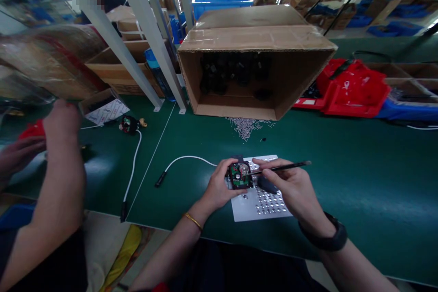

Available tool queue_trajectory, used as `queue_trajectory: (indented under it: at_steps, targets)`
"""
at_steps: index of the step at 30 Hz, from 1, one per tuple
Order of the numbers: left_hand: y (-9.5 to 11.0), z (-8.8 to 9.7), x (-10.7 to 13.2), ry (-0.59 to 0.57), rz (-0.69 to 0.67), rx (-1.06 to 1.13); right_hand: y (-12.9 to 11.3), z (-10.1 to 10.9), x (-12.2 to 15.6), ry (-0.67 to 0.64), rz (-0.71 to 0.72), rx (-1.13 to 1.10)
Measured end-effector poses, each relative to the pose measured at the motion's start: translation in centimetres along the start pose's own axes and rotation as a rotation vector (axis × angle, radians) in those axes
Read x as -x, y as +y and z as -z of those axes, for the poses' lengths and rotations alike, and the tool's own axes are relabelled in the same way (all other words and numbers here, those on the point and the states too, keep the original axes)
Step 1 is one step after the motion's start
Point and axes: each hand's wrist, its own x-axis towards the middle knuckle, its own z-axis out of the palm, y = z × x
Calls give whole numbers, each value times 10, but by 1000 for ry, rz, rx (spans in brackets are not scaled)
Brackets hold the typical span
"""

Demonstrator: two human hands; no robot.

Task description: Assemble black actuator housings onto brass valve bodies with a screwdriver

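Note:
My left hand is closed around a small black housing with a green circuit board facing up. A white cable with a black plug trails left from it. My right hand grips tweezers, a slim dark pair, whose tip reaches the board. Beneath both hands lies a white sheet dotted with rows of small silvery round pieces. A dark rounded piece shows under my right fingers; whether I hold it or it rests on the sheet, I cannot tell.
An open cardboard box on its side contains black parts. Before it lies a pile of small metal pins. Red bags and bins stand right. At left, a co-worker's arm reaches over the table, near another cabled device.

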Motion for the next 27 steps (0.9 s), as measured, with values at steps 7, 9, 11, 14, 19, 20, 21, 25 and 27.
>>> queue_trajectory:
  at_steps: [7, 9, 11, 14, 19, 20, 21, 25, 27]
  targets:
    - [-4, 0, 0, -11, -19, -31, -2, -6, -6, -67, 31, 107]
    - [-5, 0, -1, -12, -28, -38, -2, -7, -6, -67, 20, 120]
    - [-6, 0, -1, -14, -36, -42, -3, -7, -7, -76, 13, 137]
    - [-6, 0, -2, -18, -47, -45, -5, -5, -9, -95, 31, 203]
    - [-4, 0, -2, -21, -52, -56, -9, -6, -11, -106, 69, 305]
    - [-4, 0, -2, -19, -51, -59, -10, -6, -10, -106, 75, 307]
    - [-4, 0, -2, -17, -50, -60, -10, -6, -10, -106, 80, 303]
    - [-5, 0, -2, -21, -50, -54, -9, -9, -8, -92, 74, 248]
    - [-5, 0, -2, -26, -48, -53, -8, -11, -8, -75, 57, 213]
